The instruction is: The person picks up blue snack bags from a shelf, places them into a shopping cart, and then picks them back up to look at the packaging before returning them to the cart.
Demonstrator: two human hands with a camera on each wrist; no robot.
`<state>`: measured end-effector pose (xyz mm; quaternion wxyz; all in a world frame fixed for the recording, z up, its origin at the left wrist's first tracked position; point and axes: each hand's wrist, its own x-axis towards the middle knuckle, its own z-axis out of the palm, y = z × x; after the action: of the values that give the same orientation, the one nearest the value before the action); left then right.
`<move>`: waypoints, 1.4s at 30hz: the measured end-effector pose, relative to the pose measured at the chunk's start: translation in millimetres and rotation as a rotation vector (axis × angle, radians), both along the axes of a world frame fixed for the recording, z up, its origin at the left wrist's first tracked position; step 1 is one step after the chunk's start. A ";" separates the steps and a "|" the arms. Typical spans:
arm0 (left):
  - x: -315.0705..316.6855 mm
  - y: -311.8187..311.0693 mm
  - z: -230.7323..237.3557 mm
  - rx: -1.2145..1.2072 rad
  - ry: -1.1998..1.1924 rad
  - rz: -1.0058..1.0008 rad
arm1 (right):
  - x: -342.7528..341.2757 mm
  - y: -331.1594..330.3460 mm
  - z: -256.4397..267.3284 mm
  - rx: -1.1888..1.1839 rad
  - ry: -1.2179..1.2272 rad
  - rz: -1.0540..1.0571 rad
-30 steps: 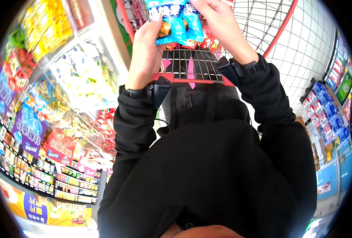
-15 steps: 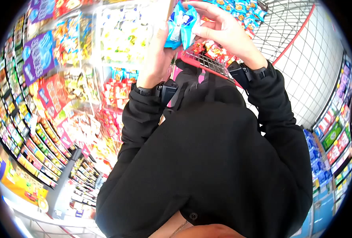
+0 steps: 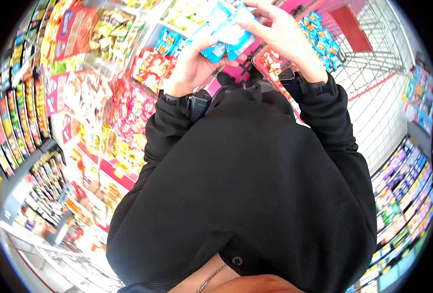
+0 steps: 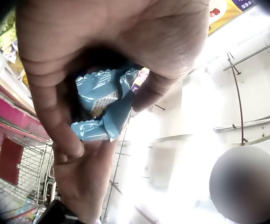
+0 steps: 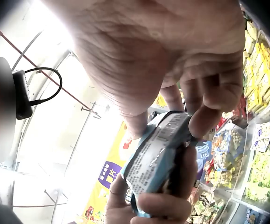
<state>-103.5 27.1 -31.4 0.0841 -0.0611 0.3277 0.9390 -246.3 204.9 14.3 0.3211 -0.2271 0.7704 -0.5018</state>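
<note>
The blue packets (image 3: 241, 49), two of them by the look of it, are held up between my hands, in front of me. My left hand (image 3: 189, 71) grips them with thumb over the top and fingers curled beneath, probably because slick film slides easily and wants support from below. My right hand (image 3: 284, 36) pinches them from the other side between thumb and fingers, which I judge steadies them. In the right wrist view, this hold leaves a label (image 5: 149, 154) with small print largely uncovered.

Beyond my left hand, red packets (image 3: 150, 68) lie in clear-walled bins (image 5: 249, 144), apparently divided to keep kinds apart. Under my right forearm, red-wrapped pieces (image 3: 271, 62) lie near the wire cart (image 3: 350, 31). A blue pile (image 3: 323, 44) sits there too; inside it or behind its wires, I cannot tell.
</note>
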 end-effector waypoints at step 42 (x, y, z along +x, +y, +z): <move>134.2 -96.0 -137.2 -0.640 -0.375 0.434 | 104.1 -162.8 -180.2 -0.046 -0.794 0.269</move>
<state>30.6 -68.9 -168.5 -0.0802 -0.3214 0.5610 0.7586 -142.2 42.1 -165.9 0.6507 -0.1215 0.5387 -0.5211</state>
